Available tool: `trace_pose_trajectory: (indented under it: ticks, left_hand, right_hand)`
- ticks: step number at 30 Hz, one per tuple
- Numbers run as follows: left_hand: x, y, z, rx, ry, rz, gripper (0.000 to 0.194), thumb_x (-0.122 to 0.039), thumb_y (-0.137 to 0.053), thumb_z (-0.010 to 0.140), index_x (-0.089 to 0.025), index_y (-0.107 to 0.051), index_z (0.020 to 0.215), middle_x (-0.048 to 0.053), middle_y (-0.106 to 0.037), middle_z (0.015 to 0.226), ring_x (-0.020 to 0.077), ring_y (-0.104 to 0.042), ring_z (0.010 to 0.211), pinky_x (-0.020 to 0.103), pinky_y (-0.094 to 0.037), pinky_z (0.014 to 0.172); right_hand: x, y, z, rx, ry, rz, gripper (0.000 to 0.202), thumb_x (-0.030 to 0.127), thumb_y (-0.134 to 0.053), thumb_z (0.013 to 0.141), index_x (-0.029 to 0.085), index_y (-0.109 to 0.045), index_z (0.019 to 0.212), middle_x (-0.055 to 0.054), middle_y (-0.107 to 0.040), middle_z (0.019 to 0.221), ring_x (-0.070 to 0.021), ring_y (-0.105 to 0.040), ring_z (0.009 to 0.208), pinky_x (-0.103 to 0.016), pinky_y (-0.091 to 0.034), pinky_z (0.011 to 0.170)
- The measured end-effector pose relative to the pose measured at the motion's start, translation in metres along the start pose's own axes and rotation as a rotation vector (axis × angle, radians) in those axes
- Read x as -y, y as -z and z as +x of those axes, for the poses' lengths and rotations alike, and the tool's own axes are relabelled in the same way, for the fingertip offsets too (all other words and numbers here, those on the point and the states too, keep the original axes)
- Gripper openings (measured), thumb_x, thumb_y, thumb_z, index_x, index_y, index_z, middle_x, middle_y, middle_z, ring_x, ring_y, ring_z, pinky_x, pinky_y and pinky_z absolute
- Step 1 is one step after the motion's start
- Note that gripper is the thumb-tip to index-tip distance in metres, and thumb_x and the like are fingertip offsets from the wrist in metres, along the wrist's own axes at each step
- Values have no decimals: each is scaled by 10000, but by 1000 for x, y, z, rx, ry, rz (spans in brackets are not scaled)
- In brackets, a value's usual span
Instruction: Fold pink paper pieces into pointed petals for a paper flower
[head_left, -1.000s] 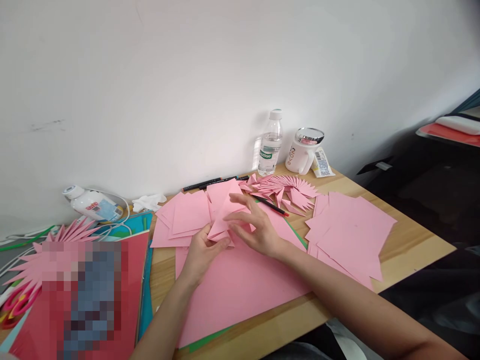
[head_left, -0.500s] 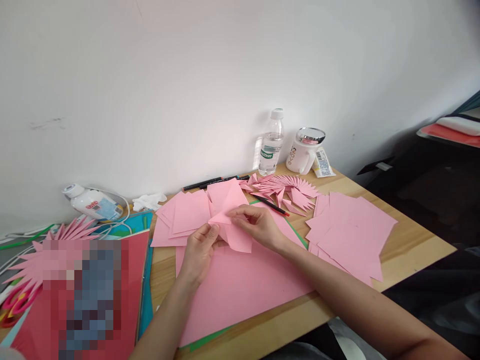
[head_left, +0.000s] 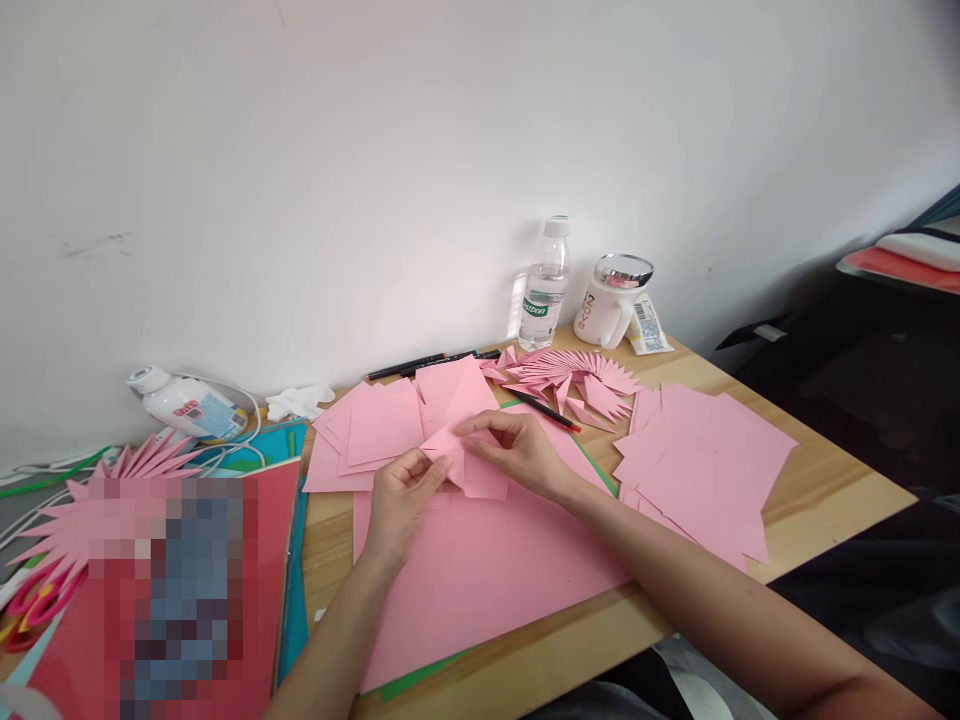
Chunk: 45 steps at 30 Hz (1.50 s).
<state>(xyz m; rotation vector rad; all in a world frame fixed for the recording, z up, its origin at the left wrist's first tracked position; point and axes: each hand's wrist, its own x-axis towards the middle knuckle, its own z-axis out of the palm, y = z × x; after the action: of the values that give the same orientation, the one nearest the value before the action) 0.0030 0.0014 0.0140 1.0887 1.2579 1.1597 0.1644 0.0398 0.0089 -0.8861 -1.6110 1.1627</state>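
A partly folded piece of pink paper point(head_left: 484, 478) is held up between both hands over a large pink sheet point(head_left: 495, 570). My left hand point(head_left: 405, 495) pinches its left side, thumb on top and fingers curled beneath. At its upper right, my right hand point(head_left: 514, 450) pinches a folded edge between thumb and forefinger. Just behind the hands lie several pink paper pieces point(head_left: 384, 425). Under the large sheet a green edge point(head_left: 420, 678) shows. The underside of the folded paper and some left fingertips are hidden.
Pink sheets point(head_left: 705, 460) are spread at the right. Folded pink fans point(head_left: 574, 370), a pen point(head_left: 544, 408), a water bottle point(head_left: 545, 285) and a white mug point(head_left: 611, 300) stand or lie at the back. Scissors point(head_left: 41, 600) and a white bottle point(head_left: 187, 405) are at the left.
The left thumb has shifted slightly right across the folded paper. The paper's lower flap has turned a little. Both hands keep their pinch.
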Motion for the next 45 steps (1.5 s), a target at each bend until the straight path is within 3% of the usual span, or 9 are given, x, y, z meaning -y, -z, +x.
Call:
trace_pose_trajectory:
  ticks: [4,10,20,29,38,45]
  left_hand:
    - [-1,0,0,-13,-5,28,135,-275,-709,655,-151,-659,636,-9,-628,583,121,-558,553,222,-451,572]
    - [6,-1,0,65,62,-59,195,-286,-708,659,-152,-683,799,28,-664,716,150,-593,631,276,-497,634]
    - [7,-6,-2,74,116,-107,188,-237,-787,539,-141,-665,646,0,-640,607,138,-591,558,274,-509,601]
    - [8,0,-1,85,19,-141,223,-357,-600,776,-155,-681,826,45,-681,741,181,-629,693,307,-514,656]
    - [6,2,1,32,38,-143,189,-308,-697,675,-139,-641,612,11,-639,613,153,-609,600,303,-514,651]
    - [6,1,2,-28,60,-93,202,-315,-734,617,-126,-674,654,15,-645,609,137,-593,566,261,-504,587]
  right_hand:
    - [2,0,0,-11,-29,2,169,286,-634,739,163,-675,848,-61,-693,906,-191,-631,839,-311,-485,748]
    - [-3,-3,-1,-75,-57,12,202,301,-688,680,172,-672,836,-52,-695,889,-213,-629,862,-331,-487,770]
    - [-10,-2,-1,-124,-47,28,216,285,-694,670,173,-674,854,-56,-695,905,-217,-632,872,-346,-489,795]
    - [-4,-2,-1,-123,-52,16,174,251,-682,684,178,-665,841,-52,-693,904,-220,-624,901,-354,-475,826]
    - [-3,-3,-3,-70,5,9,139,255,-659,716,182,-659,834,-48,-686,916,-201,-622,900,-326,-467,831]
    - [-6,-4,-3,-71,27,7,135,218,-660,705,186,-646,836,-44,-679,888,-189,-618,880,-314,-457,829]
